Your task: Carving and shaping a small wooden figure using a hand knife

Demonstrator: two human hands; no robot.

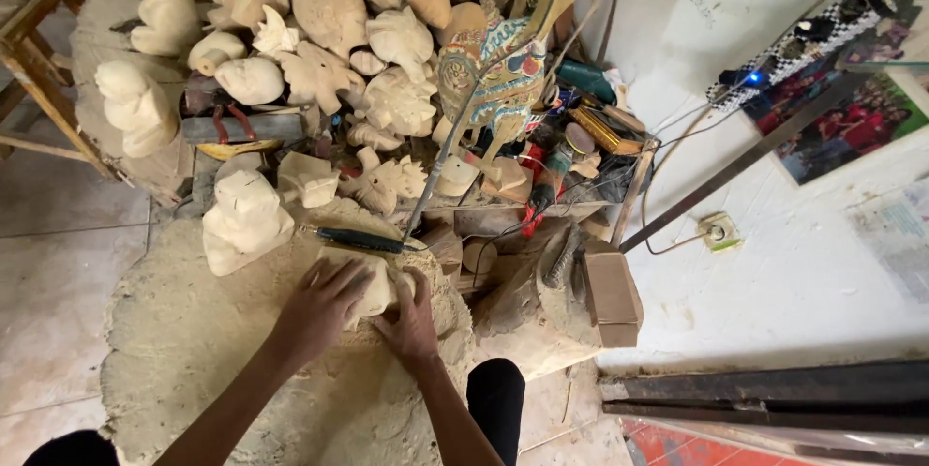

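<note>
Resting on a sawdust-covered work block, both hands close around one pale, unpainted wooden carving near the block's far edge. The left hand lies over the carving's near left side with fingers spread and curled on it; the right hand grips it from the right, thumb and fingers wrapped against the wood. Whether the piece is lifted or sitting on the block cannot be told, though it looks pressed down into the sawdust.

Just beyond the hands lies a tool with a dark handle, stretched across the block's far edge. To its left stands a rough-cut wooden figure, close to the left hand but not touching it. Behind that rises a heap of unpainted carved animals, and among them a painted, many-coloured wooden figure stands upright. A small brown box sits to the right of the block, near the white wall.
</note>
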